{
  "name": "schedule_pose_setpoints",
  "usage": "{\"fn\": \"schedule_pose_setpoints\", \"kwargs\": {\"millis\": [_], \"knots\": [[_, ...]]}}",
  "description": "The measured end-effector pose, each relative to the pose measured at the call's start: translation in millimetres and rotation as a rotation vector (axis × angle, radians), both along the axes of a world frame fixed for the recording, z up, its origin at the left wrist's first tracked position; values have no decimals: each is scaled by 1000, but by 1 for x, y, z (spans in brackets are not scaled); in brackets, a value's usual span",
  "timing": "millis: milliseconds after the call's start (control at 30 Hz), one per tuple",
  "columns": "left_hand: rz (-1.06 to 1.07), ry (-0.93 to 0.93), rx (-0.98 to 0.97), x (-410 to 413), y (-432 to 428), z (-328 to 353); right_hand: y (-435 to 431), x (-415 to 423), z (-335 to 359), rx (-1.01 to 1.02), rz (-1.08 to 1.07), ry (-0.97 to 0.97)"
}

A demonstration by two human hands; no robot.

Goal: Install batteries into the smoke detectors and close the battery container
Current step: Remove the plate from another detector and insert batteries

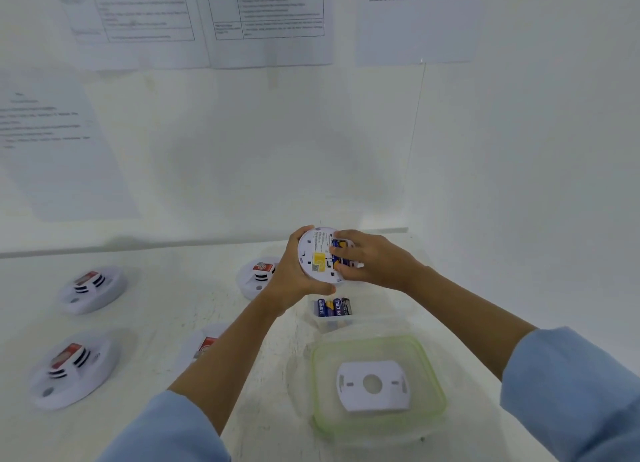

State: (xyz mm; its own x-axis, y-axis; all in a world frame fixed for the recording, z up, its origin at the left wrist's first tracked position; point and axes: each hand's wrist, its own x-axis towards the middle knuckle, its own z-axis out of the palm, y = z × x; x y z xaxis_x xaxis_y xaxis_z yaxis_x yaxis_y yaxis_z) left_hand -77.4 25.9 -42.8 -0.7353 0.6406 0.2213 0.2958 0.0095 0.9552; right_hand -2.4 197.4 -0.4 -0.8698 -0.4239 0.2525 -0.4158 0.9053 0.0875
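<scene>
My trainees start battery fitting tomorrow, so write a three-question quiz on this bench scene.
1. True or false: the battery container is closed.
2. What lies on the green-rimmed lid? A a battery; B a white mounting plate; C a screwdriver.
3. Which hand has fingers on the batteries in the held smoke detector?
Key: 1 false; 2 B; 3 the right hand, while the left hand grips the rim.

smoke detectors crowding left, lid near right, open tabletop between
</scene>
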Motion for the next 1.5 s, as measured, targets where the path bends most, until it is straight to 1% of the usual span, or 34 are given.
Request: {"fn": "schedule_pose_setpoints", "kwargs": {"millis": [133,167,200,333,433,700,900,1067,1167,1300,1500], "knots": [[-7,9,13,-1,3,3,1,4,10,-153,-72,-97],[-11,14,15,-1,4,4,1,4,14,-205,-95,-63],[-14,18,18,0,5,4,2,4,17,-215,-109,-40],[-18,26,24,1,10,6,2,5,26,-207,-143,-73],[-15,34,24,1,14,5,2,7,27,-151,-162,-79],[-19,52,41,1,18,8,-1,10,34,-99,-177,-21],[-20,49,42,2,19,11,-3,10,34,-76,-155,-2],[-12,52,45,2,17,13,1,7,27,-54,-117,82],[-16,49,48,1,16,14,0,7,28,-42,-76,43],[-17,46,45,1,16,13,-1,5,24,-36,-32,83],[-24,35,47,2,16,11,2,5,18,-70,-22,100]]}}
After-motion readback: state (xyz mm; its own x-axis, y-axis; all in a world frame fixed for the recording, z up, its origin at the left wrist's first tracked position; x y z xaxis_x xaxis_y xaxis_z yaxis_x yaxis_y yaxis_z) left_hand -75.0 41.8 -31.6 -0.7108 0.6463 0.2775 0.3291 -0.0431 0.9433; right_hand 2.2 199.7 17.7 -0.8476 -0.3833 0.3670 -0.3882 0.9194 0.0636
